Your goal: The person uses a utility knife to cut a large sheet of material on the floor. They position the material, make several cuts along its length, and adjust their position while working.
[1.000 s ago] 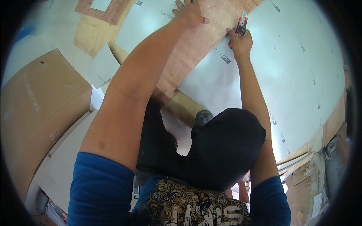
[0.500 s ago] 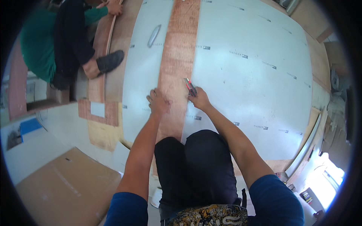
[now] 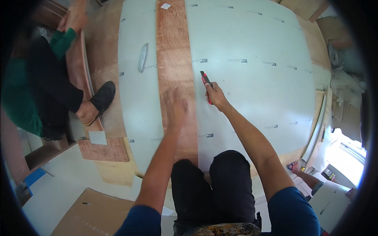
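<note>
In my right hand [image 3: 215, 96] is a red and black utility knife [image 3: 206, 81], its blade end pointing away from me over the white sheet [image 3: 252, 98]. A long reddish-brown plywood strip [image 3: 175, 51] lies across this sheet, running away from my knees. My left hand [image 3: 176, 107], slightly smeared by motion, is over the strip with its fingers stretched out; whether it presses down I cannot tell. A grey metal utility knife [image 3: 143, 58] rests on the sheet left of the strip. Near the strip's far end is a small white piece [image 3: 165, 6].
At the left a co-worker in a green top [image 3: 21, 98] crouches, hands on a long board [image 3: 78, 59]. A short plywood piece [image 3: 104, 149] lies by that person's shoe [image 3: 104, 95]. Brown cardboard [image 3: 90, 212] is at lower left. Another person's arm [image 3: 309, 179] shows at lower right.
My right hand and the knife have shifted slightly right. My left hand has moved from the strip's left edge onto its middle. The view has shifted, and another person now shows at lower right.
</note>
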`<state>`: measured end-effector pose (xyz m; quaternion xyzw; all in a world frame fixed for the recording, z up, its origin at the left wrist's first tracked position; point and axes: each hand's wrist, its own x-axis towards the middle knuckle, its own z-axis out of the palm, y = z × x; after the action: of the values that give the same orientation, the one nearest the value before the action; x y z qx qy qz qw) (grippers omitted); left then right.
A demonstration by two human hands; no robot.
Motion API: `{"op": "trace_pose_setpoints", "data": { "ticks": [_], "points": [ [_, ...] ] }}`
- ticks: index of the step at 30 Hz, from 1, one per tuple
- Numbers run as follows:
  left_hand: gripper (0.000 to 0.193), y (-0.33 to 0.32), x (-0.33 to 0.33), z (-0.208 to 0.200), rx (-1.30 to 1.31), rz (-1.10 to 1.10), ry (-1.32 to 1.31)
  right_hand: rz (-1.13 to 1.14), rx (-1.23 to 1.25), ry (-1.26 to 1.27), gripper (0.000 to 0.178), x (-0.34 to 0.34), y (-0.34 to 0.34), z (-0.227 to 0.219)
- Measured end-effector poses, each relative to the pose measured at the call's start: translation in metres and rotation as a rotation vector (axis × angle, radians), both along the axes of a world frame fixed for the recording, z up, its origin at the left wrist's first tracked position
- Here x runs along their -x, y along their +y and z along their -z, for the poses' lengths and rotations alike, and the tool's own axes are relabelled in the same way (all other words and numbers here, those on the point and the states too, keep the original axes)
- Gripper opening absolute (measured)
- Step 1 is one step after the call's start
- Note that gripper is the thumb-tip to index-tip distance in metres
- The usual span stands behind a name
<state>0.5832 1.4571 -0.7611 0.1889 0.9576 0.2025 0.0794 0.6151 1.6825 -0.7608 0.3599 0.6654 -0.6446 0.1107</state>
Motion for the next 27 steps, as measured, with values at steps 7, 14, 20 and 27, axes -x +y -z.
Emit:
{"op": "trace_pose_setpoints", "data": {
  "ticks": [7,14,20,27],
  "points": [
    [0.06,0.013,0.039,0.047,0.125,0.026,0.096,0.0,-0.13,-0.04,0.039,0.042,-0.014,-0.022],
    [0.054,0.024,0.042,0.052,-0.016,0.025,0.13,-0.056,-0.689,0.18,0.034,0.093,-0.031,0.024],
    [0.053,0.021,0.04,0.054,0.013,-0.012,0.123,-0.006,-0.405,0.05,0.038,0.101,-0.027,0.046],
    [0.055,0.023,0.045,0.057,-0.075,-0.014,0.157,-0.064,-0.684,0.161,0.04,0.102,-0.028,0.054]
  ]
}}
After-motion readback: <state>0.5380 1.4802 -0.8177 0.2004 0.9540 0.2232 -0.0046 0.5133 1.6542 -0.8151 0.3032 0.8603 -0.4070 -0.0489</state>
